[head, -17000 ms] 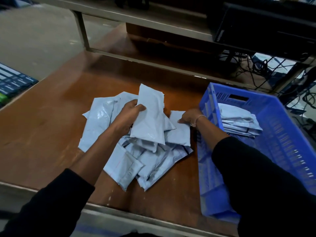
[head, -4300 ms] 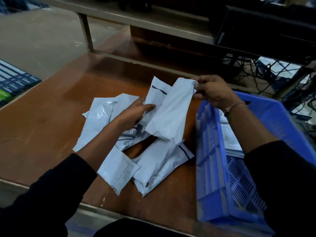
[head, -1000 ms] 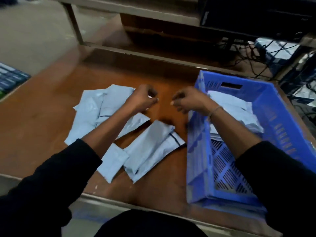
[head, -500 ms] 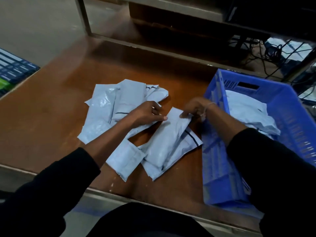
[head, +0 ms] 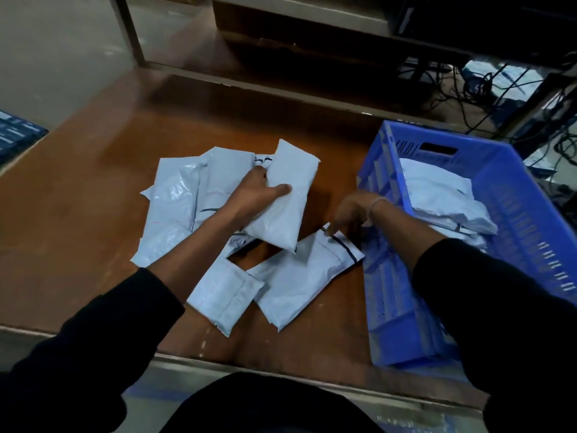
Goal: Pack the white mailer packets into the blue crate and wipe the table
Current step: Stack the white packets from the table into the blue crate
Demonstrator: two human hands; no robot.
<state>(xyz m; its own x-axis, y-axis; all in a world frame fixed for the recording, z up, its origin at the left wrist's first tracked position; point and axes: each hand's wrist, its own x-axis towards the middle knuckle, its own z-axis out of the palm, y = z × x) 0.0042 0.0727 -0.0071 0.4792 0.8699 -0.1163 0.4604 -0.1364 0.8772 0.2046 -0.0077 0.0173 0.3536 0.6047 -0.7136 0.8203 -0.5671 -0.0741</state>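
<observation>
Several white mailer packets (head: 184,210) lie in a loose pile on the brown table (head: 71,220). My left hand (head: 256,195) grips one padded packet (head: 287,195) and holds it lifted above the pile. My right hand (head: 349,214) reaches down beside the crate, its fingertips pinching the top corner of another packet (head: 299,282) that lies flat on the table. The blue crate (head: 512,232) stands at the right with a stack of packets (head: 443,201) inside it. No cloth is visible.
A metal-framed shelf (head: 281,85) runs along the back of the table, with dark equipment and tangled cables (head: 487,85) behind the crate. Blue boxes (head: 15,135) sit off the table's left edge. The table's front rim (head: 281,373) is close to my body.
My left hand has picked up a packet from the table and raised it over the pile. My right hand has shifted down to the corner of the packet underneath.
</observation>
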